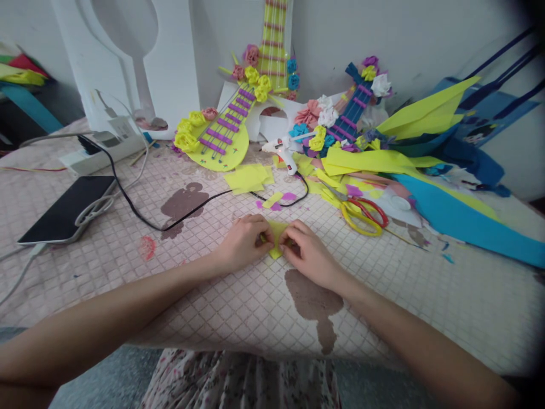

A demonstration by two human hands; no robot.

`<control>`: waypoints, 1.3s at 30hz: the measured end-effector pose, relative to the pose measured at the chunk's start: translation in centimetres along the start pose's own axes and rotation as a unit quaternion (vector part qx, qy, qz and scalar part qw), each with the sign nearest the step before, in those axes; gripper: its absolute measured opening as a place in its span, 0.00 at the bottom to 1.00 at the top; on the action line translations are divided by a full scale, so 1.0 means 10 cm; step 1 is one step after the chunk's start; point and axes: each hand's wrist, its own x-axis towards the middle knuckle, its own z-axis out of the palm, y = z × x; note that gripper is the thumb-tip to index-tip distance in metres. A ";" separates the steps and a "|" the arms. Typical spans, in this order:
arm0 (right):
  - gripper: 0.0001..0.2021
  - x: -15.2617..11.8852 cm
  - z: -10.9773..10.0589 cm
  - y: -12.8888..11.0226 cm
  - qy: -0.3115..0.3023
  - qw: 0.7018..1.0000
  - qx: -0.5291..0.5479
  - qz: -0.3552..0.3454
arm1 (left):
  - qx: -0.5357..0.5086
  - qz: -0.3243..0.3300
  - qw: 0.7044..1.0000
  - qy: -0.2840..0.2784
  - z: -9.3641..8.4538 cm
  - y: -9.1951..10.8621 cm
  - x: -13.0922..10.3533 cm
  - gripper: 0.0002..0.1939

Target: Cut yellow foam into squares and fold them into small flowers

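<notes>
While forearms converge, left hand (242, 243) and right hand (309, 254) pinching yellow paper (277, 234), each grip narrow

Open quilted counter (447, 295) lies near and to the right of both hands. A black cable (140, 213) crosses the left side beside a tablet (63, 210). Scissors (364, 215), a glue gun (283, 152) and piled foam sheets (426, 170) crowd the far right.
</notes>
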 end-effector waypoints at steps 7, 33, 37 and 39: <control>0.02 0.01 0.05 -0.02 0.023 0.999 -0.043 -0.002 | 0.007 0.002 1.000 -0.002 -0.01 0.02 0.00 0.02; 0.06 0.00 0.07 -0.08 0.032 0.996 -0.083 0.008 | 0.003 0.008 1.000 -0.002 0.00 -0.02 0.00 0.04; 0.03 0.00 0.04 -0.09 0.025 0.998 -0.064 0.002 | -0.001 0.011 1.000 0.005 0.00 -0.02 0.01 0.05; 0.03 0.00 0.04 -0.08 0.027 0.998 -0.064 0.001 | -0.003 0.011 1.000 0.008 0.00 -0.02 0.01 0.05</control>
